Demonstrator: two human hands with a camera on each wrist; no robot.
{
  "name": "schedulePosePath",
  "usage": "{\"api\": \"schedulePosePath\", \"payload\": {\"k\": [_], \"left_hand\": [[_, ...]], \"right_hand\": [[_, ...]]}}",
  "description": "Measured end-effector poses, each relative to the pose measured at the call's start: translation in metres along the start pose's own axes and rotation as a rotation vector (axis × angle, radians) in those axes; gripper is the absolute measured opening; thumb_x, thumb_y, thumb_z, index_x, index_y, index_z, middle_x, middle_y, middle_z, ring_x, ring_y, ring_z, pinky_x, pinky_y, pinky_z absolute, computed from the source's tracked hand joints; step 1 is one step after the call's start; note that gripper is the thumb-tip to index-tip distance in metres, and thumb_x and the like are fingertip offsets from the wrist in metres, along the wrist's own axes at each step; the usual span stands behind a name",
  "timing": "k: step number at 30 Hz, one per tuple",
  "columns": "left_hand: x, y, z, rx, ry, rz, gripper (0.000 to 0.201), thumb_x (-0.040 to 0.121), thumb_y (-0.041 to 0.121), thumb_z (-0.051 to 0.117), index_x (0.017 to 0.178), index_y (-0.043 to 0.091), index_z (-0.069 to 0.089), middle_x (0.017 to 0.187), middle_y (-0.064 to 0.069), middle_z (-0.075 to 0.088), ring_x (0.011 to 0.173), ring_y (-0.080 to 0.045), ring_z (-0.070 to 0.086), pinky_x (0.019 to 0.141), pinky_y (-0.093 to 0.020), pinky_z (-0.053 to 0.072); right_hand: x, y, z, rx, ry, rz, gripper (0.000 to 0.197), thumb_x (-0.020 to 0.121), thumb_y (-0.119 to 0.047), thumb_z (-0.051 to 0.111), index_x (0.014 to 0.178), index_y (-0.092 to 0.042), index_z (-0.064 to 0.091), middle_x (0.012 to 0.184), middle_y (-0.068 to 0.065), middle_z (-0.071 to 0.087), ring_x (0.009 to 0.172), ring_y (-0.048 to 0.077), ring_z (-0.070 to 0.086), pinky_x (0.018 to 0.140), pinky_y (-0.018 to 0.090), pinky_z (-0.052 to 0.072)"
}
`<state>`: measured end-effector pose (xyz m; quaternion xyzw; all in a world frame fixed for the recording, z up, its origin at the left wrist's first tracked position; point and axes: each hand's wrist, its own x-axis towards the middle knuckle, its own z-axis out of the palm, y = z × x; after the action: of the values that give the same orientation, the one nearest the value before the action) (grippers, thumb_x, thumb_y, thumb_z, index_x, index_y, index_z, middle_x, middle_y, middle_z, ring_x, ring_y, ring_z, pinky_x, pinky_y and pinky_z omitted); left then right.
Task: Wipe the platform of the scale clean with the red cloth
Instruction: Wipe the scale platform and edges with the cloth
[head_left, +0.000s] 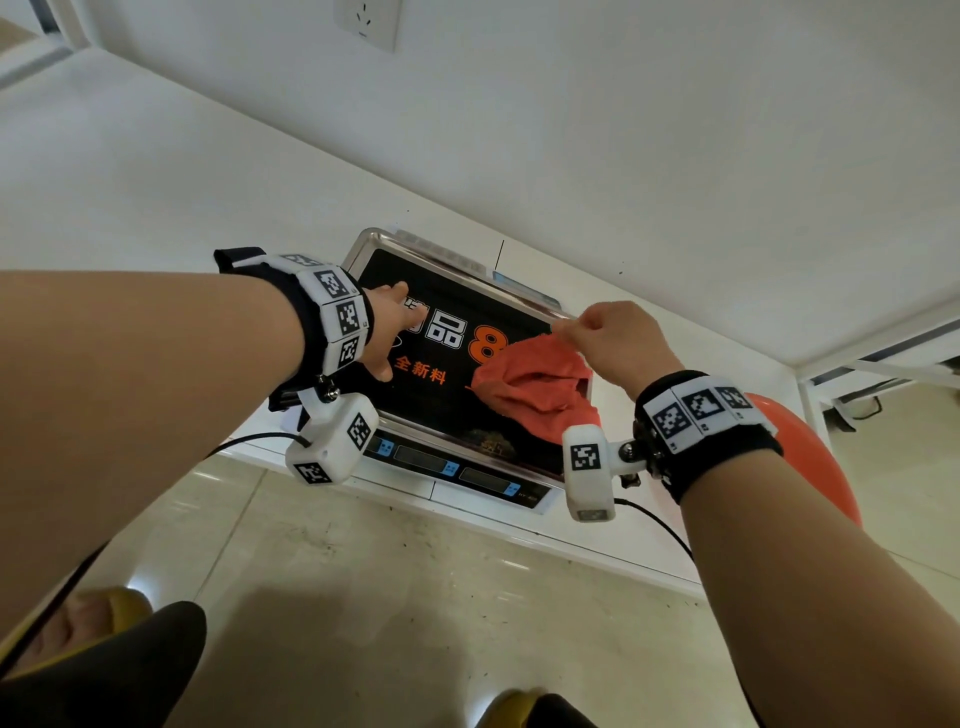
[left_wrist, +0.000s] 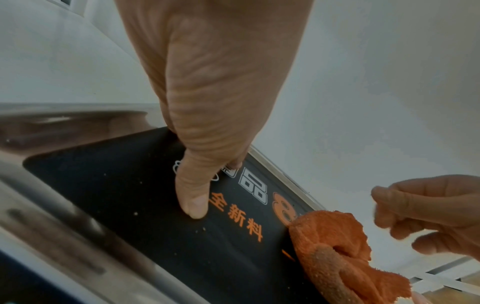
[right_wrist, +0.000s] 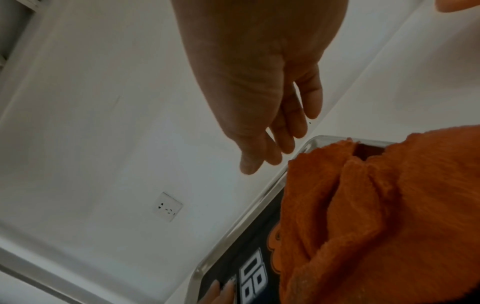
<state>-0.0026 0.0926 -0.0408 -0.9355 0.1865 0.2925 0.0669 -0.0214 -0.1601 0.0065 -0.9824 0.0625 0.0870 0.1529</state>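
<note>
The scale's steel platform (head_left: 374, 244) carries a black printed sheet (head_left: 447, 384) with a few pale crumbs (left_wrist: 135, 214) on it. My left hand (head_left: 387, 332) rests on the sheet's left part, thumb and straight fingers (left_wrist: 193, 205) pressing down. The red cloth (head_left: 535, 379) lies crumpled on the right part of the sheet (left_wrist: 155, 226), also seen as cloth (left_wrist: 335, 246) and cloth (right_wrist: 376, 216). My right hand (head_left: 597, 332) hovers just above the cloth's far edge, fingers (right_wrist: 272, 148) loose and holding nothing.
The scale's display panel (head_left: 457, 467) faces me at the white table's front edge (head_left: 519, 525). A wall socket (head_left: 366, 21) is high on the white wall. An orange round object (head_left: 810, 447) stands right of the table. Camera cables hang below both wrists.
</note>
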Motion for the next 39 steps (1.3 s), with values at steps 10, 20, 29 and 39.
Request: {"api": "schedulePosePath", "payload": {"k": [10,20,29,39], "left_hand": [[-0.002,0.001,0.000,0.011,0.004,-0.004,0.099,0.082,0.036,0.071,0.154,0.024,0.005,0.160,-0.011,0.001,0.147,-0.027,0.016,0.114,-0.042,0.033],[-0.003,0.001,-0.001,0.010,-0.001,-0.003,0.098,0.083,0.035,0.070,0.154,0.024,0.004,0.160,-0.010,0.001,0.148,-0.027,0.015,0.114,-0.042,0.032],[-0.001,0.001,-0.001,0.023,-0.004,0.000,0.098,0.082,0.036,0.070,0.154,0.023,0.005,0.159,-0.012,0.001,0.147,-0.028,0.017,0.113,-0.042,0.035],[-0.001,0.000,0.000,0.012,0.001,0.003,0.097,0.082,0.035,0.070,0.154,0.022,0.005,0.159,-0.012,0.000,0.147,-0.028,0.016,0.113,-0.042,0.034]], "right_hand": [[-0.012,-0.001,0.026,0.032,-0.351,-0.059,0.018,0.085,-0.032,0.078,0.098,-0.027,0.067,0.100,-0.006,0.067,0.091,0.010,0.064,0.078,0.024,0.049],[-0.016,-0.014,0.003,-0.046,-0.432,-0.092,0.013,0.081,-0.018,0.067,0.074,-0.022,0.057,0.077,-0.003,0.060,0.069,0.014,0.054,0.059,0.025,0.041],[-0.023,-0.010,0.027,0.108,-0.676,-0.030,0.020,0.084,-0.016,0.070,0.070,-0.025,0.061,0.071,-0.006,0.063,0.072,0.015,0.059,0.072,0.031,0.050],[-0.026,-0.006,0.033,0.189,-0.617,-0.094,0.009,0.095,-0.019,0.066,0.100,-0.026,0.065,0.104,0.000,0.064,0.091,0.015,0.061,0.085,0.035,0.054]]}}
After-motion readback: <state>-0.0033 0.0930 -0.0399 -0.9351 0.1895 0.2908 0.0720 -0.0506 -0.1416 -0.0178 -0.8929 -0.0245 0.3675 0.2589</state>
